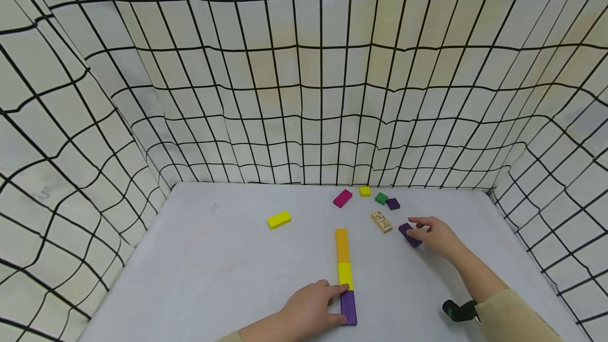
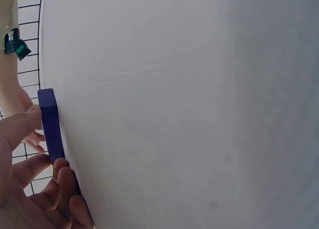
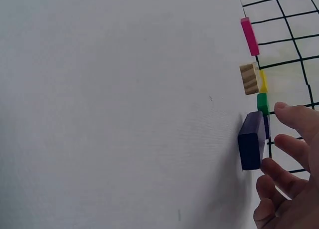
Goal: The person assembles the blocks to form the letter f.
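A row of blocks lies end to end on the table: an orange block (image 1: 342, 245) farthest, a yellow block (image 1: 345, 276) in the middle and a purple block (image 1: 349, 307) nearest. My left hand (image 1: 311, 307) holds the purple block from its left side, thumb near one end and fingers at the other, as the left wrist view also shows. On the right, my right hand (image 1: 434, 234) reaches over a dark purple block (image 1: 409, 235). In the right wrist view its fingers are spread beside this block (image 3: 251, 144), with a gap between thumb and forefinger.
A patterned wooden block (image 1: 381, 221) lies left of the right hand. Farther back are a pink block (image 1: 342, 198), a small yellow block (image 1: 364, 191), a green block (image 1: 381, 198) and another dark block (image 1: 392, 203). A yellow block (image 1: 278, 219) lies left. Black netting (image 1: 304, 88) surrounds the table.
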### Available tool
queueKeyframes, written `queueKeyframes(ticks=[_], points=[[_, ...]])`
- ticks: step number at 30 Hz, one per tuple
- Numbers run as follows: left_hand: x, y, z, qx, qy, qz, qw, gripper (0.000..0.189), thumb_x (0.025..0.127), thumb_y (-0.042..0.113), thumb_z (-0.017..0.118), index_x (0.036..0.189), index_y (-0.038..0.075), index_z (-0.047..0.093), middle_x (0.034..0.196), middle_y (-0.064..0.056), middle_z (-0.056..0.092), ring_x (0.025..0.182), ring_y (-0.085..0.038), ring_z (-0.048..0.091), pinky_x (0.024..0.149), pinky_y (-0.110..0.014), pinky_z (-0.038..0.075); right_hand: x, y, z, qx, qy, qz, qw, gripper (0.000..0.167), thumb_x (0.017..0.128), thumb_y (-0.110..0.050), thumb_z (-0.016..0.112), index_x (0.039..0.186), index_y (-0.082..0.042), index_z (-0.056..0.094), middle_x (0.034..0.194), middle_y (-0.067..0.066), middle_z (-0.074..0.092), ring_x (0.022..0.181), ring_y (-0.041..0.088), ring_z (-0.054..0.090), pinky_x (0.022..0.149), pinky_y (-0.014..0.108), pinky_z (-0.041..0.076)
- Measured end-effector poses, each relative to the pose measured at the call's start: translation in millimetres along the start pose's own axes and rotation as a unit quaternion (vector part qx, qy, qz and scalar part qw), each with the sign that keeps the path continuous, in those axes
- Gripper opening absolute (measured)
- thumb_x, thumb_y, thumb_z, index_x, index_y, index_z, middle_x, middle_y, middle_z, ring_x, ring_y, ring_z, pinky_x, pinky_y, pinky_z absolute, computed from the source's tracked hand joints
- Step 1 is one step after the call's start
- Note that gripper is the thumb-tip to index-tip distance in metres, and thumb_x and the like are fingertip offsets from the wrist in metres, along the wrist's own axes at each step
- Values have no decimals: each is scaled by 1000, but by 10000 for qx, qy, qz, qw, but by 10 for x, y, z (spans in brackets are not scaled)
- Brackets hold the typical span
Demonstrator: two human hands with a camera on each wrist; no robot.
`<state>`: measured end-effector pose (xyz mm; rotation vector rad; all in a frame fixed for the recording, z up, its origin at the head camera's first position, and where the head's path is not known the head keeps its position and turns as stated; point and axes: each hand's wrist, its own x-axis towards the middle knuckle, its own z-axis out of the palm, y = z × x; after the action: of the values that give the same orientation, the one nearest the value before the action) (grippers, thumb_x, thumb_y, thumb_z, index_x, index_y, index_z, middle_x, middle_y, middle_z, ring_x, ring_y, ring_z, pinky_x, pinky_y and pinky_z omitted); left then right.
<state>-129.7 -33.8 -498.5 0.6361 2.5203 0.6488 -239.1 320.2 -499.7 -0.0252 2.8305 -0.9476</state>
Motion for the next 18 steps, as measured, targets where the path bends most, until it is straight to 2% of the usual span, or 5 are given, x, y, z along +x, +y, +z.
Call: queueKeyframes(ticks=[6,13,18], points=[[-1,-1,9,-8,14,-35,10000,58,83,48,76,137,32,60,80,11,48,69,-6,47,59,-24,41,-46,4,58,46,-103,270,9996,60,91,-36,71,137,-1,56,113,18,59,94,29,51,71,35,43],[5,-10,16,-15,21,-55,10000,59,82,48,76,137,32,60,80,11,48,70,-6,47,59,-24,41,-102,4,127,-116,-4,406,9991,64,89,-37,74,138,-1,55,103,14,60,92,28,52,77,43,45],[8,-19,24,-11,31,-36,10000,59,82,49,76,137,32,60,80,11,48,70,-6,47,59,-24,41,-119,30,162,-163,107,457,9988,62,89,-36,74,136,0,56,107,17,61,95,30,55,82,49,47]])
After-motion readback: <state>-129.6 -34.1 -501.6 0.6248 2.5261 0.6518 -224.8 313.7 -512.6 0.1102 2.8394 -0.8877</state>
